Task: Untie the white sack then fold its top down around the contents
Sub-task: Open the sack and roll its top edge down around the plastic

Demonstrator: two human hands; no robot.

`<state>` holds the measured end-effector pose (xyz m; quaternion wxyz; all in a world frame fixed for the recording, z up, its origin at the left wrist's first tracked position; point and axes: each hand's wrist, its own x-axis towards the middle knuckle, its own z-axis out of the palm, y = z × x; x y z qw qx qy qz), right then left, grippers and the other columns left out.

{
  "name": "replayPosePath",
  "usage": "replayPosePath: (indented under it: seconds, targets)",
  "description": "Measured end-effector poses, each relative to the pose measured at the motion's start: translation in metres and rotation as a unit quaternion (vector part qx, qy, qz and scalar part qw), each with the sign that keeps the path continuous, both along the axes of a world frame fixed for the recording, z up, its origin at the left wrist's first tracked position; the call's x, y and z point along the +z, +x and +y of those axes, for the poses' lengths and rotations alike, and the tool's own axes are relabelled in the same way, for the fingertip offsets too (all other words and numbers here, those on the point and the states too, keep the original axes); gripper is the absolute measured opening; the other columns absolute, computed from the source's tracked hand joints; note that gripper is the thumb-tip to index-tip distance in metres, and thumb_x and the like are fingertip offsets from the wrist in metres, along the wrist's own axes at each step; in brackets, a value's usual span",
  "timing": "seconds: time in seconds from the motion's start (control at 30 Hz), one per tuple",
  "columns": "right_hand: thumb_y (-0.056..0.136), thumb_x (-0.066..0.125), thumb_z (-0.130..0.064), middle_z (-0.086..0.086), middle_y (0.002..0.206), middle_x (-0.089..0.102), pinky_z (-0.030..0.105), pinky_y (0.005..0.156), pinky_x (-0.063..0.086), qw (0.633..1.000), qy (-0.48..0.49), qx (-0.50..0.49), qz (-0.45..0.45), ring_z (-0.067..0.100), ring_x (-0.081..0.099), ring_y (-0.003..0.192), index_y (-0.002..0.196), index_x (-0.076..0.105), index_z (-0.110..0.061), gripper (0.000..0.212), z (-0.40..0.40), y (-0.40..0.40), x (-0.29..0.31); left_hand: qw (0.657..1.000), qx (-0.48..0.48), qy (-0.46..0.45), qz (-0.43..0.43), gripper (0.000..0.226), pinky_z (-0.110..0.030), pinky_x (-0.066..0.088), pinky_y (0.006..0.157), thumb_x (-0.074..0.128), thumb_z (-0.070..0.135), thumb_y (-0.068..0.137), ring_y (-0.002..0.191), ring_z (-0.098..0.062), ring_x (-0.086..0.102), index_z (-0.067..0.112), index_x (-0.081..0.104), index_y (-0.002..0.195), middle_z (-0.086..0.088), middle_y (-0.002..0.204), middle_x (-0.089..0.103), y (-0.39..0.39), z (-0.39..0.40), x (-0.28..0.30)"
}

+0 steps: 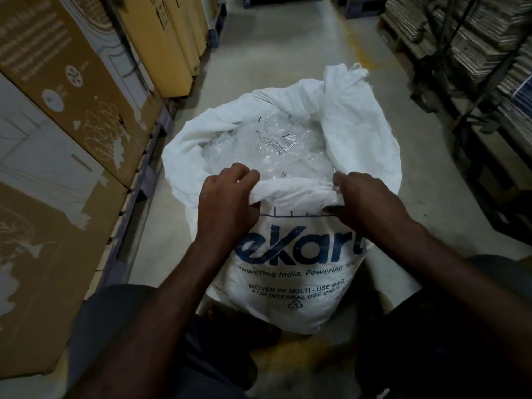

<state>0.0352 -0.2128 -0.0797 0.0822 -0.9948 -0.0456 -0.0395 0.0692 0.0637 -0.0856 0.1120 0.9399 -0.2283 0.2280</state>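
1. Head view: the left hand [227,205] and right hand [365,203] both grip the near rim of a white woven sack [293,272], fingers curled over the rolled edge.
2. The rolled rim stretches between the two fists, the thumbs tucked under the fold.
3. The sack stands open on the concrete floor [288,47], its mouth wide; the far right corner of its top still stands up unfolded.
4. Inside lie clear plastic bags [273,142].
5. Blue "ekart" print faces the person.
6. Cardboard boxes [66,116] line the left; stacked flat cardboard [475,27] fills racks on the right.
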Motion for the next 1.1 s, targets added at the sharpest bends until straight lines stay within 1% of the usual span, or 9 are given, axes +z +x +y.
replayPosePath:
  seconds: [0.13, 0.23, 0.37, 0.53, 0.6, 0.77, 0.9, 0.97, 1.1]
  targets:
    - [0.082, 0.064, -0.012, 0.012, 0.086, 0.062, 0.041, 0.059, 0.045, 0.997, -0.017, -0.028, -0.069, 0.042, 0.062, 0.073, 0.118, 0.047, -0.016, 0.04, 0.01, -0.006, -0.007, 0.995, -0.072, 0.056, 0.048, 0.072, -0.059, 0.03, 0.127, 0.085, 0.04, 0.076, 0.154, -0.035, 0.042, 0.018, 0.056, 0.138, -0.01, 0.158, 0.051, -0.018, -0.023, 0.011]
    - [0.077, 0.064, -0.008, 0.009, 0.094, 0.059, 0.036, 0.054, 0.037, 0.994, -0.003, -0.018, -0.11, 0.042, 0.059, 0.066, 0.126, 0.046, -0.018, 0.054, 0.011, -0.012, -0.001, 0.989, -0.086, 0.077, 0.094, 0.107, -0.058, 0.022, 0.133, 0.078, 0.07, 0.083, 0.164, -0.033, 0.029, 0.032, 0.028, 0.17, -0.009, 0.174, 0.035, -0.021, -0.042, 0.022]
    - [0.067, 0.07, -0.009, 0.007, 0.093, 0.058, 0.031, 0.047, 0.032, 0.98, 0.006, 0.018, -0.198, 0.04, 0.053, 0.052, 0.11, 0.052, -0.015, 0.047, 0.009, -0.019, 0.012, 0.991, -0.065, 0.087, 0.078, 0.071, -0.044, 0.05, 0.094, 0.077, 0.055, 0.087, 0.117, -0.028, 0.07, 0.033, 0.05, 0.149, 0.003, 0.124, 0.075, -0.01, -0.058, 0.025]
    - [0.07, 0.077, -0.009, 0.005, 0.103, 0.057, 0.028, 0.048, 0.027, 0.973, 0.003, 0.049, -0.225, 0.028, 0.038, 0.055, 0.101, 0.053, -0.014, 0.04, 0.005, -0.025, 0.015, 0.999, -0.025, 0.014, 0.014, 0.045, -0.033, 0.038, 0.052, 0.083, 0.038, 0.086, 0.071, -0.032, 0.068, 0.024, 0.058, 0.12, 0.002, 0.093, 0.061, -0.012, -0.057, 0.011]
    - [0.073, 0.079, -0.015, 0.001, 0.108, 0.053, 0.03, 0.049, 0.029, 0.982, 0.017, 0.071, -0.172, 0.025, 0.04, 0.06, 0.106, 0.051, -0.017, 0.043, 0.009, -0.029, 0.016, 1.0, -0.026, 0.0, -0.011, 0.051, -0.035, 0.042, 0.054, 0.087, 0.023, 0.082, 0.081, -0.03, 0.07, 0.021, 0.06, 0.125, 0.003, 0.108, 0.065, -0.012, -0.053, 0.003]
    - [0.085, 0.074, -0.06, -0.014, 0.096, 0.055, 0.036, 0.058, 0.051, 0.981, 0.12, 0.154, -0.007, 0.014, 0.061, 0.072, 0.103, 0.047, -0.033, 0.043, 0.014, -0.037, 0.03, 0.991, -0.084, -0.024, -0.098, 0.064, -0.055, 0.049, 0.111, 0.07, -0.009, 0.08, 0.125, -0.035, 0.06, 0.014, 0.067, 0.14, -0.011, 0.146, 0.063, 0.001, -0.033, 0.0]
    - [0.093, 0.075, -0.045, -0.012, 0.099, 0.067, 0.038, 0.068, 0.06, 0.969, 0.193, 0.137, 0.071, 0.009, 0.07, 0.078, 0.109, 0.052, -0.035, 0.03, 0.012, -0.028, 0.034, 0.991, -0.044, -0.025, -0.123, 0.051, -0.048, 0.058, 0.084, 0.072, -0.005, 0.088, 0.1, -0.034, 0.069, 0.016, 0.072, 0.135, -0.008, 0.128, 0.073, -0.001, -0.029, -0.008]
    - [0.084, 0.084, -0.046, -0.01, 0.125, 0.058, 0.034, 0.075, 0.058, 0.97, 0.193, 0.12, 0.089, 0.007, 0.067, 0.089, 0.139, 0.043, -0.043, 0.068, 0.009, -0.022, 0.029, 0.991, -0.058, -0.013, -0.123, 0.051, -0.042, 0.052, 0.065, 0.076, -0.001, 0.086, 0.083, -0.032, 0.067, 0.017, 0.072, 0.134, -0.008, 0.113, 0.073, -0.005, -0.032, -0.009]
    - [0.071, 0.087, -0.059, -0.008, 0.14, 0.049, 0.042, 0.088, 0.051, 0.993, 0.052, 0.11, 0.004, 0.022, 0.054, 0.115, 0.145, 0.05, -0.036, 0.086, 0.01, -0.007, 0.004, 0.991, -0.104, 0.027, -0.078, 0.065, -0.043, 0.046, 0.073, 0.073, 0.006, 0.081, 0.089, -0.031, 0.059, 0.019, 0.064, 0.144, -0.007, 0.108, 0.065, -0.009, -0.043, -0.004]
